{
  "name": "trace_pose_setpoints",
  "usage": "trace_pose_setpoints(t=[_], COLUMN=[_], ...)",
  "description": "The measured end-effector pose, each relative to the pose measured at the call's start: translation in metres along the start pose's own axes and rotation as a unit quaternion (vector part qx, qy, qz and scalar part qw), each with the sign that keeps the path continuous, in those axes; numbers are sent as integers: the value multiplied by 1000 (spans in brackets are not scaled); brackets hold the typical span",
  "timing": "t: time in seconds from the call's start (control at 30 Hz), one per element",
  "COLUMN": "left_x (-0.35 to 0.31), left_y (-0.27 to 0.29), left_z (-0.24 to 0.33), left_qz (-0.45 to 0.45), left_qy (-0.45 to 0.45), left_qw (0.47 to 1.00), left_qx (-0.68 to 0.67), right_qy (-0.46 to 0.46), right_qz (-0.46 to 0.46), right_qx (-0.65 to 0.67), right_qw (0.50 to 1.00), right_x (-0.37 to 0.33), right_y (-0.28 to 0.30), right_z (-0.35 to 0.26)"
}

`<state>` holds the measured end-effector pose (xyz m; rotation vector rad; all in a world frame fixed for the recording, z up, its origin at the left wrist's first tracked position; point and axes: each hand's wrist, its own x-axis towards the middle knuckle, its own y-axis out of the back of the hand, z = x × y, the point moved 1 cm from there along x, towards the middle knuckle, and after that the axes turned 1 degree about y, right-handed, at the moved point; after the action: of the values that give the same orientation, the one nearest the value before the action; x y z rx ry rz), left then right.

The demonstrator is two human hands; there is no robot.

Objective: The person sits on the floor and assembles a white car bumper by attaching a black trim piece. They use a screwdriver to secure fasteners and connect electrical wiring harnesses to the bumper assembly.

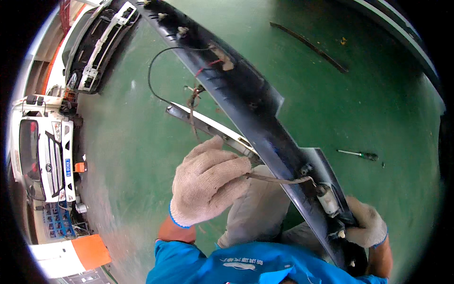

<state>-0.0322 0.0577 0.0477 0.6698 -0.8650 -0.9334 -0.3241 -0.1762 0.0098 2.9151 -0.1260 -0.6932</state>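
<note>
A long black plastic car trim panel (257, 125) slants across my lap, its hollow inner side facing up. My right hand (366, 223), in a pale knit glove, is wrapped round its right edge near the lower end. My left hand (208, 182), gloved too, is closed on a thin grey cable (279, 180). This cable leads to a small whitish cylindrical part (327, 199) mounted inside the panel. More wiring (194, 97) hangs off the panel's left side above my left hand. Beneath the panel lies a white-and-dark strip (208, 122), partly hidden.
On the green floor to the right lies a screwdriver (359, 155). Farther off is a dark narrow bar (309, 46). A white truck (45, 156) and a car with its front stripped (101, 52) stand at left, near an orange-and-white box (78, 253).
</note>
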Motion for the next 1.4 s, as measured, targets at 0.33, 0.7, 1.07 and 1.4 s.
trace_pose_setpoints(t=[0.33, 0.7, 1.07, 1.4], left_x=[5, -53, -117, -186], left_y=[-11, 60, 49, 20], left_z=[-71, -210, -153, -102], left_qz=[347, 89, 209, 257], left_qy=[286, 168, 388, 482], left_qw=[871, 630, 678, 698], left_qx=[-199, -753, -589, -463], right_qy=[137, 190, -87, -205], right_qz=[4, -162, -155, -42], right_qx=[-28, 118, -155, -354], right_qw=[990, 961, 972, 912], right_x=[-6, -34, -83, 86], right_y=[-8, -16, 37, 27], right_z=[3, 67, 70, 249])
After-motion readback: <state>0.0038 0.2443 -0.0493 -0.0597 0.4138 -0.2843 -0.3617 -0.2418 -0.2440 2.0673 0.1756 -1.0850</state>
